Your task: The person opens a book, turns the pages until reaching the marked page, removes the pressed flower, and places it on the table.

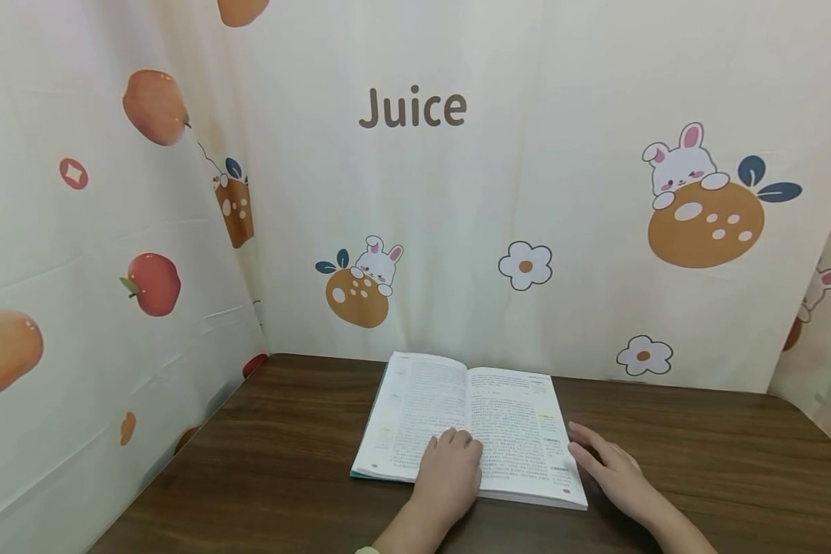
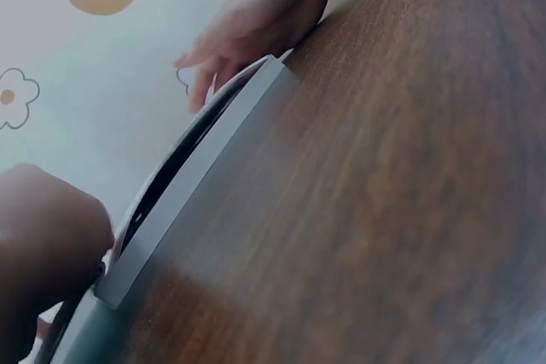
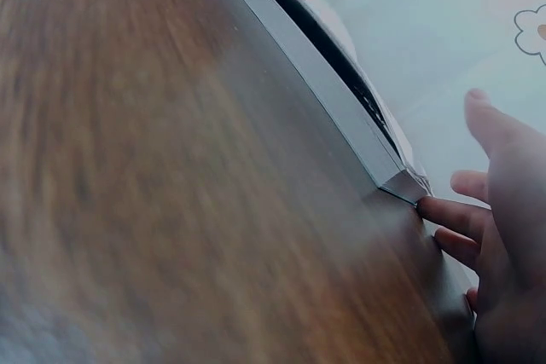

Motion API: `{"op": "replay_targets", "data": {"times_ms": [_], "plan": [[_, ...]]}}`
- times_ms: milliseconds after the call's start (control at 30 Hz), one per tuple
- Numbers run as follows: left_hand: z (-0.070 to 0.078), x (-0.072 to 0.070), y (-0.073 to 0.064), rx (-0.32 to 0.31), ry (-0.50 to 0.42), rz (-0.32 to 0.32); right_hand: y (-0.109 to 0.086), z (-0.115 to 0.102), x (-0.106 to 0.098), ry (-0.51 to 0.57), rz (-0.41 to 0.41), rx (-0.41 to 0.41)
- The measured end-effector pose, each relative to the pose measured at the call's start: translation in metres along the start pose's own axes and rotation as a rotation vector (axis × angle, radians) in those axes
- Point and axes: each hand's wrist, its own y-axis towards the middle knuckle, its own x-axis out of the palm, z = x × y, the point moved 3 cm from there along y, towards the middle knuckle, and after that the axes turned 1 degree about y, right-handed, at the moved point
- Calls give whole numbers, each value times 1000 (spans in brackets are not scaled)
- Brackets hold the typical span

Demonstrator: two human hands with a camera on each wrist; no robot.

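The book lies spread on the bench. On its lower middle rests the left hand, loosely bent, apparently gripping nothing; the right hand, relaxed, touches its right edge. Light, even pressure should protect the pages.

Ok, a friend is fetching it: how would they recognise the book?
Find the brown wood-grain table by the cream cartoon-print curtain. On it lies a thick, open, white-paged book with the left hand on it. Unlike the curtain's cartoons, its pages carry dense small print.
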Motion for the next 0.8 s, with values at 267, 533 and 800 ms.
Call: {"op": "replay_targets", "data": {"times_ms": [267,533,800], "plan": [[7,1,-3,26,-174,-217,0,2,1,-23,4,-25],[7,4,-6,68,-207,-234,0,3,1,-53,-9,-35],[5,5,-7,75,-242,-231,-4,5,-3,-43,-28,-177]]}}
